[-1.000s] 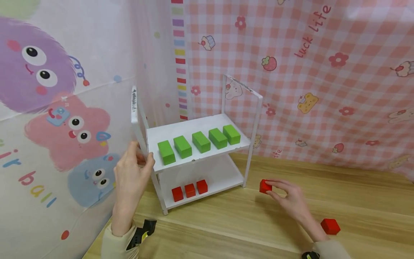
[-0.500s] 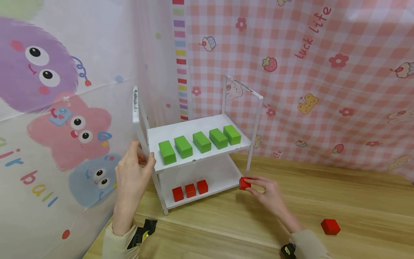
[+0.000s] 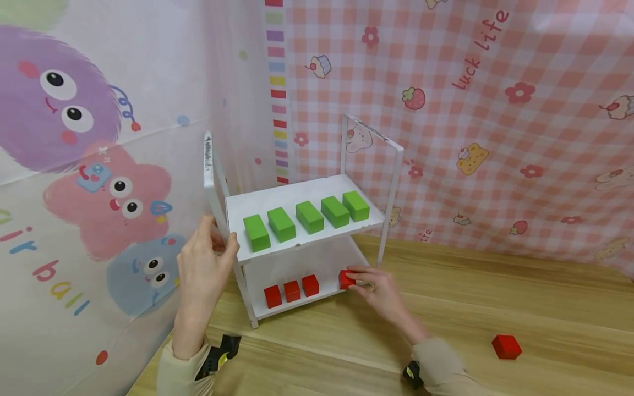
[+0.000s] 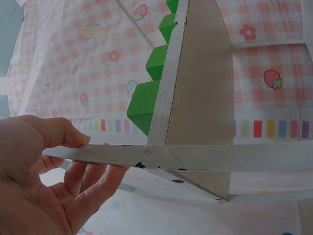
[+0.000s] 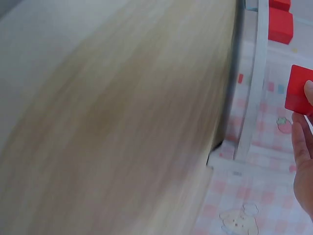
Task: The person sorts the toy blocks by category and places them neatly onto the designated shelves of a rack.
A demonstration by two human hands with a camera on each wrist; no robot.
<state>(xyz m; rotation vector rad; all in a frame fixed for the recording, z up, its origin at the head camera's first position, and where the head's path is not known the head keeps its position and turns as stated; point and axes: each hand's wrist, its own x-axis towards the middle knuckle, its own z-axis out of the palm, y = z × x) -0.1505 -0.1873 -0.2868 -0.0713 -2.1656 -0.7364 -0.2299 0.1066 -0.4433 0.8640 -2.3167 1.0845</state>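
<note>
A white two-tier shelf (image 3: pixel 292 248) stands on the wooden table. Its left front post is gripped by my left hand (image 3: pixel 205 264), the thumb on one side and fingers on the other in the left wrist view. My right hand (image 3: pixel 378 289) pinches a red block (image 3: pixel 346 279) between thumb and fingers at the right part of the lower tier; whether the block touches the board I cannot tell. To its left, three red blocks (image 3: pixel 291 291) sit in a row on that tier. Several green blocks (image 3: pixel 309 217) line the upper tier.
Another red block (image 3: pixel 507 347) lies on the table (image 3: pixel 555 308) at the right. A checked pink cloth (image 3: pixel 446 110) hangs behind the shelf, and a white cartoon-printed cloth (image 3: pixel 163 71) hangs along the left.
My right hand has carried the red block leftward from above the table, past the right post, to the lower tier. My left hand has stayed on the left post.
</note>
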